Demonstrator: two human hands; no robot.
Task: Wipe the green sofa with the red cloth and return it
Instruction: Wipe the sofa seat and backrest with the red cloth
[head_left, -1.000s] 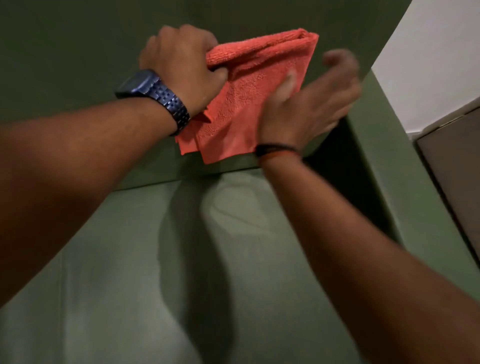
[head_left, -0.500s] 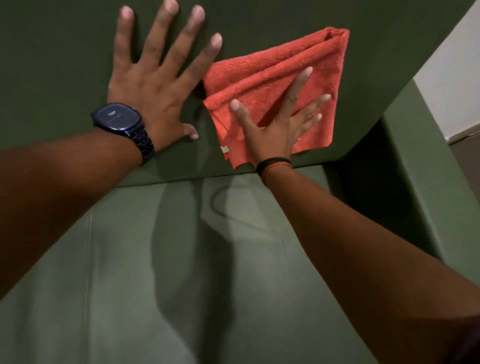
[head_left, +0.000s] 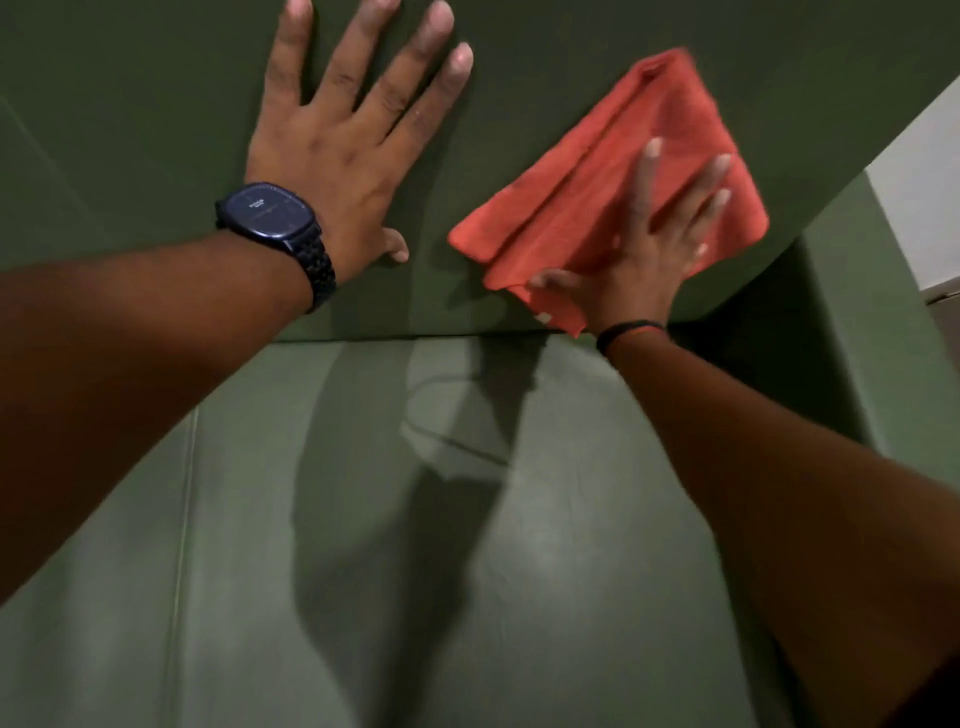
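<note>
The folded red cloth (head_left: 582, 192) lies flat against the dark green back cushion of the green sofa (head_left: 130, 104). My right hand (head_left: 649, 249) presses on the cloth's lower right part with fingers spread; it is slightly blurred. My left hand (head_left: 348, 140), with a dark watch on the wrist, rests flat and spread on the cushion to the left of the cloth, apart from it. The lighter green seat cushion (head_left: 363, 571) fills the lower part of the view.
The sofa's armrest (head_left: 878, 332) runs down the right side, with a dark gap between it and the back cushion. A white wall (head_left: 924, 192) shows beyond it. A seam (head_left: 184, 519) divides the seat cushions at the left.
My left hand let go of the cloth and spread flat on the back cushion. My right hand took over the cloth and slid it to the right.
</note>
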